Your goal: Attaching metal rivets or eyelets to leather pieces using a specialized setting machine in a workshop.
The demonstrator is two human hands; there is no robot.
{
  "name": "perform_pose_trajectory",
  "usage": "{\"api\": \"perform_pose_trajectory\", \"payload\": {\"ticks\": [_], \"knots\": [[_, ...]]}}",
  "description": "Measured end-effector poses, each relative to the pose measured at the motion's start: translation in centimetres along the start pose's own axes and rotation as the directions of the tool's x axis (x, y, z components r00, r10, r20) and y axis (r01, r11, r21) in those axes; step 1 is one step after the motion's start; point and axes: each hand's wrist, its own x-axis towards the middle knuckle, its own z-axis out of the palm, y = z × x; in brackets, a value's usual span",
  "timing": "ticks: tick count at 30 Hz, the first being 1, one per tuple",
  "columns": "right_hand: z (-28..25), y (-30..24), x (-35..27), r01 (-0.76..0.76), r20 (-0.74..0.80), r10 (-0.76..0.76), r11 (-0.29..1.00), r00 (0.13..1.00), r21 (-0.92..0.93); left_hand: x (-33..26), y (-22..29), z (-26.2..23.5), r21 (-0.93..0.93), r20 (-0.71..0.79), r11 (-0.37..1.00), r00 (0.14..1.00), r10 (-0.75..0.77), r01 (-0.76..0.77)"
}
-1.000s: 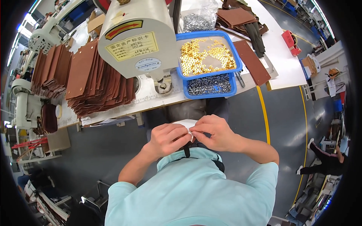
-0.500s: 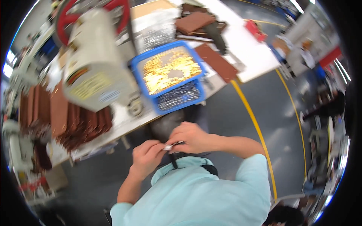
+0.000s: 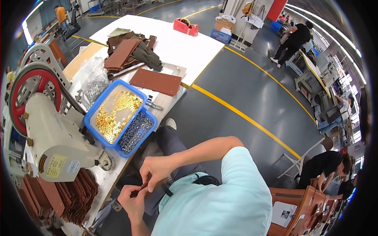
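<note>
My left hand [image 3: 132, 201] and my right hand [image 3: 156, 171] meet in front of my chest, thumbs and fingers pinched together. Between the fingertips shows a small brown piece [image 3: 142, 187], mostly covered, so its exact kind is unclear. Closest to the hands is a blue tray [image 3: 136, 154] of dark, shiny metal fittings. It adjoins a larger blue tray [image 3: 89, 118] of gold-coloured ring-shaped eyelets. To the left stands a cream press machine [image 3: 59, 131] with a red handwheel [image 3: 47, 87]. Below its head lie stacks of brown leather-like panels [image 3: 73, 194].
The white table [image 3: 165, 49] carries a flat brown panel [image 3: 156, 81], a pile of brown and dark green pieces [image 3: 132, 51], a clear bag of metal bits [image 3: 95, 84] and a red tape dispenser [image 3: 186, 27]. A person [image 3: 325, 171] bends over at right, near a folding chair [image 3: 293, 163].
My view has swung right, so the table and trays sit further left. My hands stay pinched together; the pale bit seen between them earlier no longer shows, and a brown piece does.
</note>
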Motion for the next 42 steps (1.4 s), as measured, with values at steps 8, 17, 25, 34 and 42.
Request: {"api": "perform_pose_trajectory", "payload": {"ticks": [8, 17, 25, 34, 42], "knots": [[0.1, 1.1, 0.3, -0.102, 0.080, 0.090, 0.980, 0.993, 0.170, -0.5, 0.0, 0.0, -0.081, 0.003, 0.979, 0.982, -0.187, 0.186], [0.5, 0.5, -0.2, -0.072, 0.101, 0.062, 0.993, 0.993, 0.095, -0.2, 0.3, -0.7, -0.212, 0.173, 0.920, 0.940, -0.295, 0.329], [2.2, 0.7, -1.1, 0.242, -0.168, -0.371, 0.826, 0.913, -0.509, 0.4, -0.1, -0.8, -0.415, 0.167, 0.847, 0.943, -0.288, 0.332], [2.8, 1.9, -1.5, 0.303, -0.210, -0.498, 0.756, 0.842, -0.580, 1.8, -4.3, -0.3, -0.274, 0.010, 0.945, 0.983, -0.181, 0.177], [3.7, 2.8, -1.4, 0.322, -0.204, -0.557, 0.699, 0.805, -0.638, 1.1, -0.4, 0.7, 0.000, 0.320, 0.964, 0.913, -0.253, 0.267]]}}
